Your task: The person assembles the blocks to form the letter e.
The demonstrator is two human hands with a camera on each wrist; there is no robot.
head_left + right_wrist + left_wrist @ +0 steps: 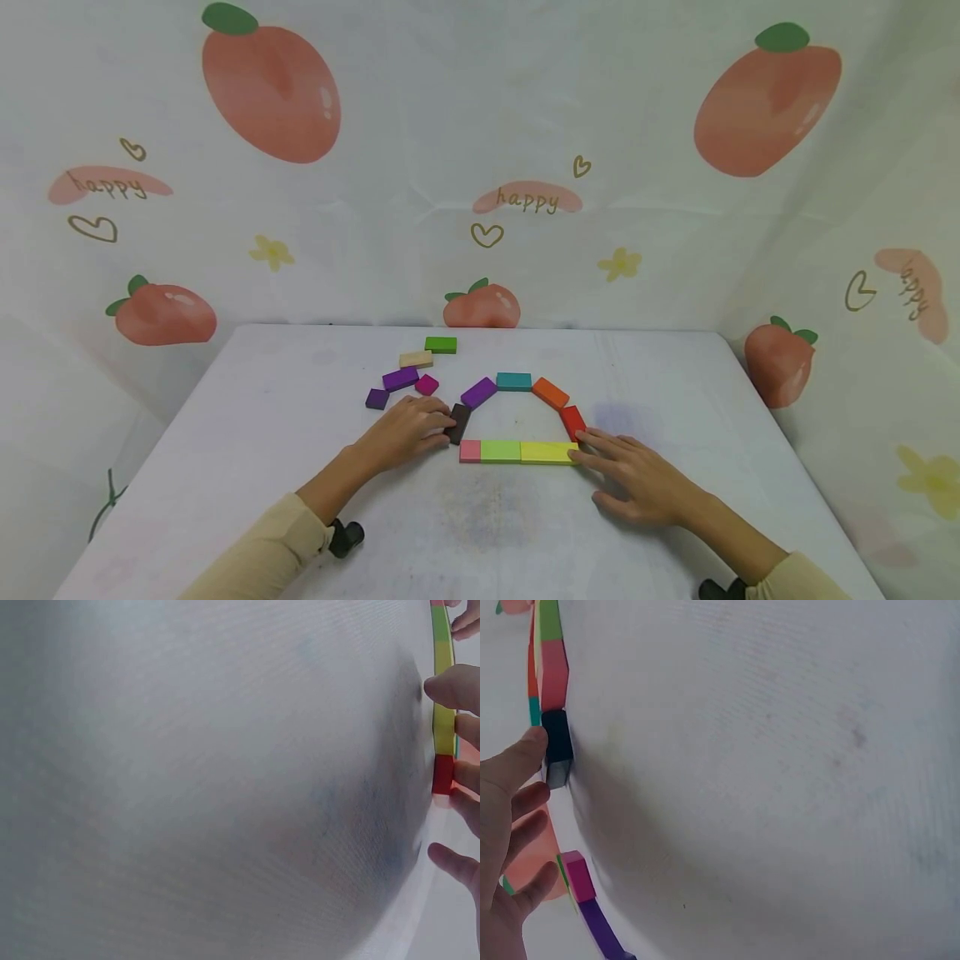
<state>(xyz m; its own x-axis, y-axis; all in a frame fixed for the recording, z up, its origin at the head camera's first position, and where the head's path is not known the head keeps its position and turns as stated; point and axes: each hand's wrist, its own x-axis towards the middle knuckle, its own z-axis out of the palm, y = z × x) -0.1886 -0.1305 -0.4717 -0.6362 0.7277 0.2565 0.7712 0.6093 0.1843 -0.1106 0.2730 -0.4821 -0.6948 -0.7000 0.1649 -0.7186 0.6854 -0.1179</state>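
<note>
Flat-faced blocks (513, 382), five arched behind a straight row (501, 452), five loose, lie on the tabletop (480, 533), your left hand (405, 431) touching the black block (460, 423) with relaxed fingers, your right hand (641, 481) with fingers spread.

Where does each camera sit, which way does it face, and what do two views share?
Head: on the person's head, facing forward and down at the table; left hand, right hand and forearms show.
Left wrist: on that wrist, facing the table and black block; left hand at the left edge.
Right wrist: on that wrist, facing mostly table and the red block; right hand at the right edge, more fingertips above.
Shared: head and right wrist views both show the red block.
</note>
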